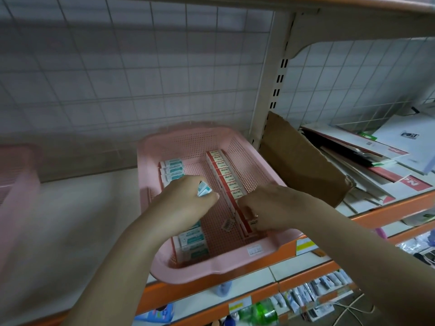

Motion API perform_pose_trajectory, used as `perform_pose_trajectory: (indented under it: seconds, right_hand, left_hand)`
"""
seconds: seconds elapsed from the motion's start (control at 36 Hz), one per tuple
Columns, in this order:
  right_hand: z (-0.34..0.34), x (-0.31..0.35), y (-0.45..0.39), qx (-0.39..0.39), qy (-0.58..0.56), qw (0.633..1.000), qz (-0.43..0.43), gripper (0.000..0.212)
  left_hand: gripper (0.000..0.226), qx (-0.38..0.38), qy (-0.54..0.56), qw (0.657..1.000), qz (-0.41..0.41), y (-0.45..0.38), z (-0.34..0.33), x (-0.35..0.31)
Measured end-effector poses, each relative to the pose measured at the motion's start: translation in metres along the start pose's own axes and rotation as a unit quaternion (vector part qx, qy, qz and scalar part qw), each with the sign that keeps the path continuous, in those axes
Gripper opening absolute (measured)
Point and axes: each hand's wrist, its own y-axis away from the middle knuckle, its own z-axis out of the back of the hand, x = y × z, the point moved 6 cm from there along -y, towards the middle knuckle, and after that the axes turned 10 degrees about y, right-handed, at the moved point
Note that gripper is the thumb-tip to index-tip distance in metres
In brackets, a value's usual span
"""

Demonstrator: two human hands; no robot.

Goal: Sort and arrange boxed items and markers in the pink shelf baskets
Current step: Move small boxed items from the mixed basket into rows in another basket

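Right now both hands are inside the pink basket (211, 271) sitting on the white shelf (70, 220) w/ the orange front edge. Left hand (188, 198) has its fingers curled round a small teal-and-white box (204, 189), held just above the basket floor, beside the left-side row. That row of teal-and-white boxes (174, 169) runs along the basket's left wall; more of them (193, 243) show near the front, partly under the left forearm. Right hand (273, 208) is down at the near end of the row of red-and-white boxes (226, 171) along the right side, fingers curled and pinching one red-and-white box (248, 225) at that end. Small barcode tag (227, 224) lies loose on the basket floor btwn the two rows. Second pink basket (16, 175) sits at far left, blurred, contents can't be made out. Brown cardboard piece (303, 158) leans just right of the basket, next to a stack of flat white and red packets (376, 165). Lower shelves hold small items, too blurred to name.
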Motion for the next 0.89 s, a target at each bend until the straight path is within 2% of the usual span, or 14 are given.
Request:
perform_pose_trajectory:
  seconds: [0.11, 0.17, 0.25, 0.36, 0.44, 0.5, 0.64, 0.81, 0.89]
  right_hand:
    - [0.001, -0.004, 0.000, 0.005, -0.021, 1.000, -0.012, 0.026]
    - [0.004, -0.007, -0.002, 0.003, -0.042, 0.999, -0.014, 0.017]
    - [0.016, -0.013, -0.008, -0.049, -0.127, 0.990, -0.032, 0.016]
    - [0.034, -0.016, -0.010, -0.124, -0.310, 0.942, -0.036, 0.007]
    - [0.041, -0.010, -0.012, -0.131, -0.441, 0.888, -0.008, 0.009]
    - [0.043, -0.008, -0.014, -0.137, -0.485, 0.864, 0.008, 0.014]
    - [0.046, -0.004, -0.023, -0.131, -0.532, 0.836, 0.032, 0.026]
    - [0.051, 0.001, -0.034, -0.146, -0.543, 0.826, 0.044, 0.028]
    - [0.050, -0.001, -0.038, -0.142, -0.534, 0.833, 0.028, 0.035]
  left_hand:
    - [0.025, 0.004, 0.001, 1.000, 0.000, -0.002, 0.000, 0.001]
    - [0.024, 0.003, 0.002, 1.000, -0.001, -0.002, 0.001, 0.001]
    - [0.020, 0.000, 0.013, 1.000, 0.001, -0.003, 0.003, 0.001]
    - [0.017, -0.001, 0.039, 0.999, 0.006, -0.003, 0.005, 0.000]
    - [0.019, -0.010, 0.045, 0.999, 0.010, -0.001, 0.012, 0.001]
    - [0.018, -0.016, 0.052, 0.998, 0.011, 0.000, 0.017, 0.003]
    - [0.018, -0.034, 0.069, 0.997, 0.009, -0.003, 0.026, 0.006]
    - [0.023, -0.042, 0.079, 0.996, 0.000, -0.009, 0.028, 0.007]
    - [0.025, -0.049, 0.062, 0.997, -0.007, -0.011, 0.030, 0.007]
